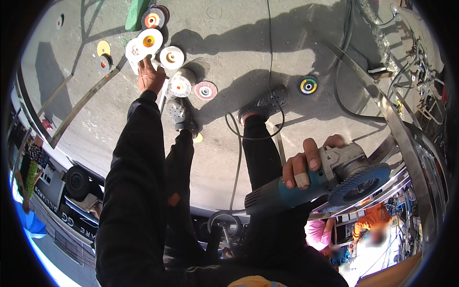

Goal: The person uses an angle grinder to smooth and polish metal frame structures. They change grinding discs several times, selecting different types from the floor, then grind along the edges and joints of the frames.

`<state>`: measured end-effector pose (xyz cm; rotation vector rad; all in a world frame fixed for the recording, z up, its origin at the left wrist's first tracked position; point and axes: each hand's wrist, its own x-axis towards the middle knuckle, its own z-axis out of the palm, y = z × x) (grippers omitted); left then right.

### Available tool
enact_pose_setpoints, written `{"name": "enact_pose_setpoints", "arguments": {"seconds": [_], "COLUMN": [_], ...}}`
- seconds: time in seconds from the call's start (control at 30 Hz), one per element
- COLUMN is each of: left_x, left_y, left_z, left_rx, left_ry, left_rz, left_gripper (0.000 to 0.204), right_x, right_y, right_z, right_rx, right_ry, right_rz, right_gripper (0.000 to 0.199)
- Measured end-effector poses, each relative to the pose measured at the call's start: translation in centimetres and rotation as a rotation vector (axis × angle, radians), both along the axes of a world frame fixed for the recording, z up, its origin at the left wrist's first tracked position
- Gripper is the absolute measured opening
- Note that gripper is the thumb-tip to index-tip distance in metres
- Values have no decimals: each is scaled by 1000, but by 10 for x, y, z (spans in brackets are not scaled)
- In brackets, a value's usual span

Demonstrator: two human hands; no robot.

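The person's right hand (306, 165) was clenched around the blue body of an angle grinder (311, 184), fingers wrapped over the top, a plaster on one finger. The grinder sat low on the right, its dark flap disc (359, 184) just beside a polished steel bar (392, 119) that curved up toward the far right. Its black power cord (237, 158) looped back across the concrete ground (248, 62) between the two perforated grey shoes (265, 103).

Out on the far left, the left hand (150, 76) stretched down among a scatter of discs! Its fingers were at a white polishing wheel (135, 50), but whether they gripped it or only touched it could not be told. Just beside lay another white wheel with a yellow centre (149, 40), a third white wheel (171, 57), and a grey flap disc (181, 85). A pink flap disc (206, 90) sat nearer the shoes, and a disc with coloured rings (308, 85) lay well apart on the right.
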<state>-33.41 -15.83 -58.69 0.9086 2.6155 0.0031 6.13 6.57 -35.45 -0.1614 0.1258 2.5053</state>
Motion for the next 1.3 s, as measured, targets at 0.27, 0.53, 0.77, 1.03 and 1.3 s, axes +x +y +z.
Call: {"name": "enact_pose_setpoints", "arguments": {"seconds": [0.27, 0.53, 0.77, 1.03, 1.3], "left_x": [141, 179, 196, 276, 349], "left_y": [-176, -196, -235, -200, -191], "left_z": [77, 149, 283, 356, 385], "left_rx": [-460, -175, -182, 118, 144], "left_ry": [-478, -596, -603, -602, -746], "left_rz": [581, 748, 923, 992, 748], "left_gripper": [49, 42, 44, 41, 37], "right_x": [-6, -14, 4, 12, 54], "right_y": [-8, -72, -148, -135, -121], "right_z": [-7, -18, -2, 95, 129], "right_rx": [27, -68, -378, -330, -292], "right_ry": [28, 26, -281, -754, -772], "right_rz": [138, 171, 331, 755, 655], "right_gripper": [81, 68, 73, 66, 67]}}
